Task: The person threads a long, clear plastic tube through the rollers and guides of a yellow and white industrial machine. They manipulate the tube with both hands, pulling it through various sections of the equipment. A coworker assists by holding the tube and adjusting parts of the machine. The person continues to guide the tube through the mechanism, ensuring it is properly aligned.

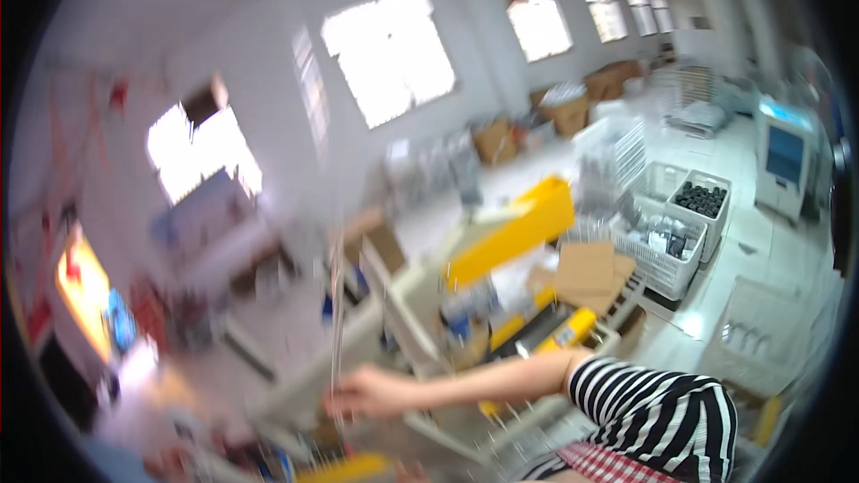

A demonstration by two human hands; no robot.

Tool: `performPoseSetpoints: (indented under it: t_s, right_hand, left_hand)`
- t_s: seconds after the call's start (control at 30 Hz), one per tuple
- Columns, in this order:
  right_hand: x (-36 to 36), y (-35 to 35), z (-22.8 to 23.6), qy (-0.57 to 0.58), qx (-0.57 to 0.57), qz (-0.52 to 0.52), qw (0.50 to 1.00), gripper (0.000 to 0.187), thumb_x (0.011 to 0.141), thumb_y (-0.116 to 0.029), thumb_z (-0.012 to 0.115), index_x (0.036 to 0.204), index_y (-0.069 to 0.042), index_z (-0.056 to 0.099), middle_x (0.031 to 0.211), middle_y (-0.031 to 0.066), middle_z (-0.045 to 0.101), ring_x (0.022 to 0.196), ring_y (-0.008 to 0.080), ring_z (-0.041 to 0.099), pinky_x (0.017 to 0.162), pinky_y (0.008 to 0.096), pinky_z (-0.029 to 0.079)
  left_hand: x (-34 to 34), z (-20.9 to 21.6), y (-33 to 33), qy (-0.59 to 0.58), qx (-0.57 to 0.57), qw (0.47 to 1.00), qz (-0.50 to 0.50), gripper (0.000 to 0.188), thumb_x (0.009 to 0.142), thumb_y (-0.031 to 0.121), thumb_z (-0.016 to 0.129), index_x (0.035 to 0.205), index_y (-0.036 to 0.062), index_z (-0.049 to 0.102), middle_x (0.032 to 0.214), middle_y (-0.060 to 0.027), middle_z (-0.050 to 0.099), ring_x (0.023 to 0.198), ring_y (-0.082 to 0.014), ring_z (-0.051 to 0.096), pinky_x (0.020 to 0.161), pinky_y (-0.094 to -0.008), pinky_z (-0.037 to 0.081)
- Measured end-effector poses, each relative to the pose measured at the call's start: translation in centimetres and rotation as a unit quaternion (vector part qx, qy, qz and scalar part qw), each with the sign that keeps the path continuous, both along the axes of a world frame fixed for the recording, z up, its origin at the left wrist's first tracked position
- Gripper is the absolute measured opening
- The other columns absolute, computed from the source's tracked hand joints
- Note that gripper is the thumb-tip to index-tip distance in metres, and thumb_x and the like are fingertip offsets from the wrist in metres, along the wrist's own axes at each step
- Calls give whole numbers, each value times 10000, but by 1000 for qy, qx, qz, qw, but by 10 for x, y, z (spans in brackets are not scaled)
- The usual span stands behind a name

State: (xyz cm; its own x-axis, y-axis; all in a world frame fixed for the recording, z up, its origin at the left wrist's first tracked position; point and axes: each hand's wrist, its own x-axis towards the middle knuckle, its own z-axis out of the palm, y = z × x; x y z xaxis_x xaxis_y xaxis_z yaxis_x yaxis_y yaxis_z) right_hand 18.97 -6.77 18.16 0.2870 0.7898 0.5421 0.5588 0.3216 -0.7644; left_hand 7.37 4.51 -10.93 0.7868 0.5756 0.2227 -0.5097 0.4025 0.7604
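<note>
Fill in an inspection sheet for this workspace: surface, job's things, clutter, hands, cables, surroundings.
Surface: pale workbench, heavily motion-blurred; no detail can be told.
Job's things: thin upright metal rod, at a co-worker's hand; the blur hides whether the fingers grip it.
Clutter: long yellow box, brown cardboard box, white plastic lattice crates, one holding dark round items.
Hands: the wearer's own are not in view; the co-worker's arm, in a black-and-white striped sleeve, reaches from the right.
Cables: nothing seen.
Surroundings: white wall with bright windows, white floor-standing machine with a blue screen, orange-lit panel at left.
</note>
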Motion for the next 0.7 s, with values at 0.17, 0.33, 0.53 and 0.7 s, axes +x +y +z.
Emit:
performPoseSetpoints:
  t_s: [0.17, 0.33, 0.53, 0.7]
  right_hand:
    - [11, 9, -3, -5, -23, 6, 1000, 192, 863, -169, 566, 919, 15, 571, 699, 77, 627, 619, 138, 598, 598, 277, 465]
    - [24, 12, -14, -20, 13, 5, 1000, 215, 844, -202, 570, 858, 9, 607, 669, 76, 632, 636, 189, 618, 621, 324, 471]
    - [12, 2, -5, -47, -90, -52, 993, 188, 839, -208, 593, 885, -34, 645, 701, 78, 647, 601, 191, 610, 538, 323, 490]
    - [23, -3, -4, -74, -21, -1, 997, 240, 830, -235, 573, 866, -4, 625, 699, 90, 642, 632, 191, 615, 602, 341, 473]
  left_hand:
    - [30, -21, 1, 378, 454, 781, 204, 492, 936, 280, 413, 1362, 51, 317, 1323, -124, 411, 1199, -220, 411, 994, -354, 351]
    - [53, -34, -2, 411, 465, 756, 207, 490, 913, 280, 454, 1344, 72, 347, 1268, -127, 458, 1149, -233, 452, 952, -363, 378]
    - [49, -45, 8, 454, 472, 716, 240, 490, 884, 279, 504, 1322, 98, 382, 1202, -131, 513, 1088, -247, 502, 901, -375, 410]
    - [32, -69, 16, 500, 464, 679, 271, 491, 860, 279, 545, 1305, 119, 412, 1146, -134, 559, 1038, -260, 544, 858, -384, 437]
